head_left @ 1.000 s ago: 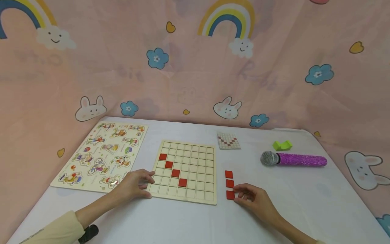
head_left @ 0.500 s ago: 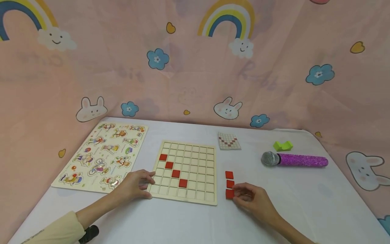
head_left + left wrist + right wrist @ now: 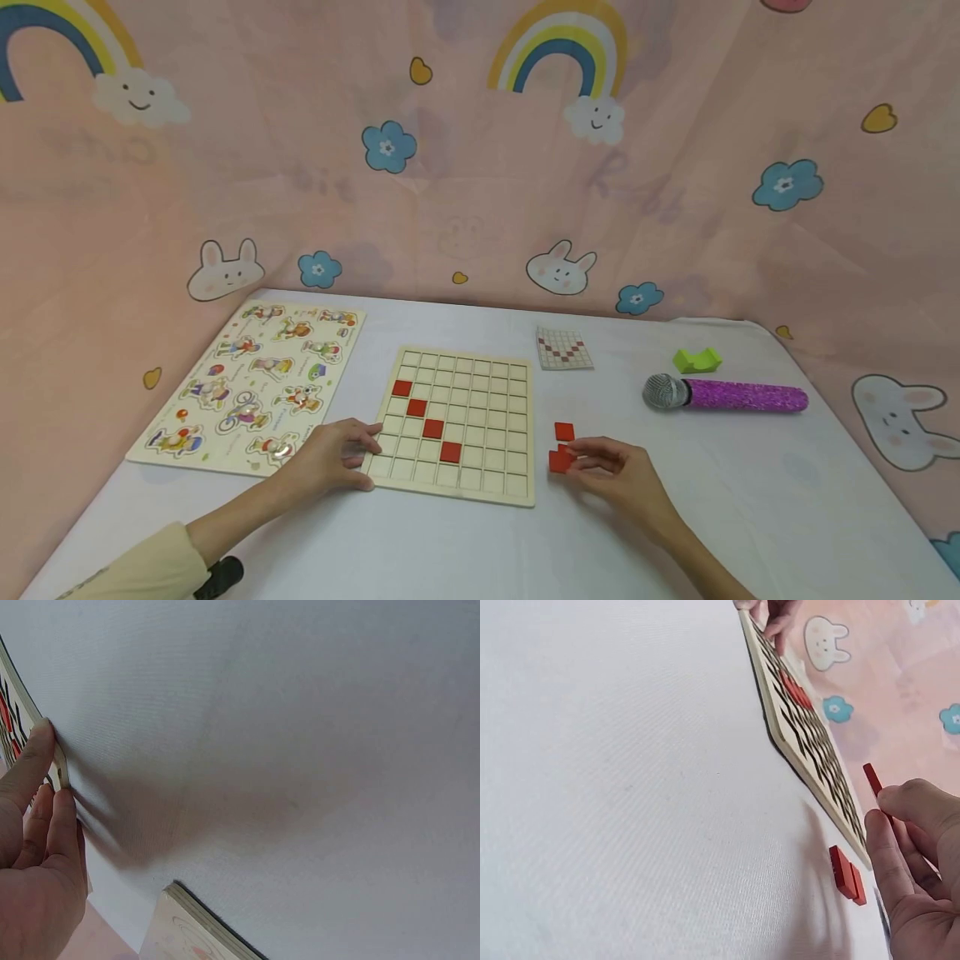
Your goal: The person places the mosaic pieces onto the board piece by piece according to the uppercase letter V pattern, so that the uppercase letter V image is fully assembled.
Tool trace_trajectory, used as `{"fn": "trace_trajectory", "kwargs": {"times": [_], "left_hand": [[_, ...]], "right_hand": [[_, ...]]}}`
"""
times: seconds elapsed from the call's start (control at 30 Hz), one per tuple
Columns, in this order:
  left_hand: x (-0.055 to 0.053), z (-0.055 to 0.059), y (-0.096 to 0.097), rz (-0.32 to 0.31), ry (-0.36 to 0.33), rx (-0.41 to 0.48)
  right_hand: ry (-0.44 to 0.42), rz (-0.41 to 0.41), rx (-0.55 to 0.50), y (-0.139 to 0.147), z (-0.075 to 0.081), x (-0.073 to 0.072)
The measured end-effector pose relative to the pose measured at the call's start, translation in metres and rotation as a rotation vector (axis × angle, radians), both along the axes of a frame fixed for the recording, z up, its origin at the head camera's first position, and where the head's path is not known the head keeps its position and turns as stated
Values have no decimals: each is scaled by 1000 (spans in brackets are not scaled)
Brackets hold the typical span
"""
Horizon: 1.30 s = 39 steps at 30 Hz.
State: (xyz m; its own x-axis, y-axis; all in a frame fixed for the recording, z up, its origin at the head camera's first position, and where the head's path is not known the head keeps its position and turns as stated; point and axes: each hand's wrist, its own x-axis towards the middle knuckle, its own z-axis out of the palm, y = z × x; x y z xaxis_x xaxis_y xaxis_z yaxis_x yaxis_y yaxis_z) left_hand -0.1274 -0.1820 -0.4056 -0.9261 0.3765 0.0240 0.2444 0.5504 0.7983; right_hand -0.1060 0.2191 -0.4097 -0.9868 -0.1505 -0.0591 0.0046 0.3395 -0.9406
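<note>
My right hand (image 3: 622,479) pinches a red square tile (image 3: 558,462) between thumb and fingers, raised over the table to the right of the wooden grid board (image 3: 491,482). In the right wrist view the held tile (image 3: 872,780) is edge-on, apart from two red tiles (image 3: 842,871) lying below. The head view shows the farther loose tile (image 3: 564,432) whole; the held one partly hides the other. Several red tiles (image 3: 432,429) sit in the board's cells in a diagonal line. At the board's near left corner, my left hand (image 3: 330,454) holds its edges with thumb and fingers (image 3: 64,825).
A picture puzzle board (image 3: 225,454) lies left of the grid board. Behind to the right is a small card (image 3: 565,360) with a V-shaped pattern of squares. A purple glittery microphone (image 3: 742,394) and a green curved block (image 3: 697,361) lie on the right.
My right hand has lifted the nearest loose tile and brought it up and slightly left, over part of the middle one. My left hand stays at the board's corner.
</note>
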Motion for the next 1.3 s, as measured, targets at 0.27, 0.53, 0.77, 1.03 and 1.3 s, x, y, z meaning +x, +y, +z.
{"fn": "trace_trajectory", "kwargs": {"times": [0.27, 0.53, 0.77, 1.03, 1.3], "left_hand": [[0, 0, 1, 18, -11, 2], [0, -2, 0, 19, -18, -3], [0, -1, 1, 22, -26, 12], [0, -1, 1, 12, -13, 15], [0, -3, -1, 6, -33, 50]], "right_hand": [[-44, 25, -15, -6, 2, -7], [-10, 79, -69, -14, -3, -16], [-1, 79, -60, -24, -4, -25], [16, 75, -45, -38, -7, -34], [31, 41, -43, -54, -12, -42]]}}
